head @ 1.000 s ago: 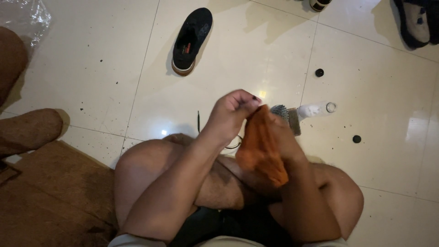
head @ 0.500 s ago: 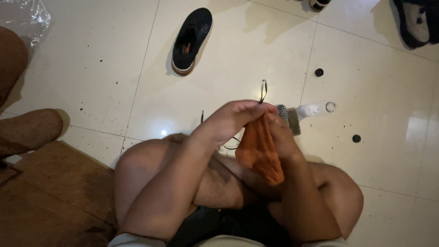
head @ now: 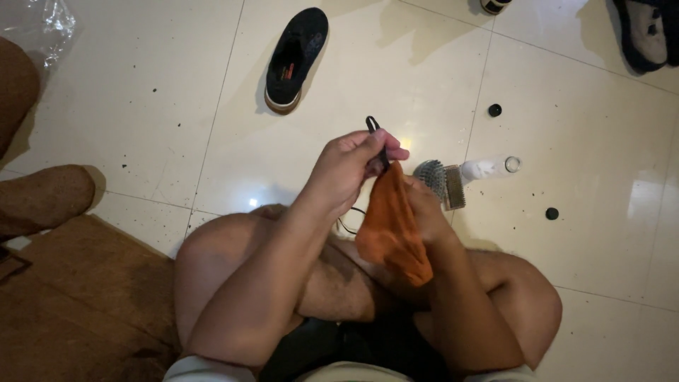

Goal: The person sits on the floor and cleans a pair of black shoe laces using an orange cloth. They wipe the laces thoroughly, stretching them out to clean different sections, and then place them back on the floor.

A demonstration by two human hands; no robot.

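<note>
Okay, quick pass, from what I'm holding outward.
lace: thin black lace, pinched in my left hand, a small loop sticking up above the fingertips; more black cord hangs below the hand toward my knee.
cloth: orange cloth, hanging down from my hands over my crossed legs, its top edge right at the lace pinch.
left hand: left hand raised in front of me, thumb and fingers pressed together and clamped on the lace.
right hand: right hand mostly hidden behind the cloth, touching it and seeming to hold it from behind; I cannot tell how firmly the fingers close.
brush: brush lying on the floor just beyond my right hand, bristles showing.
bottle: small white bottle, on its side next to the brush, open mouth pointing right.
caps: two small black caps on the tiles, one beyond the bottle, one to the right near my knee.
shoe: black shoe with a tan sole edge, well apart, further out on the floor.
floor: glossy cream tiles, speckled with dark bits.
mat: brown mat at my left.
</note>
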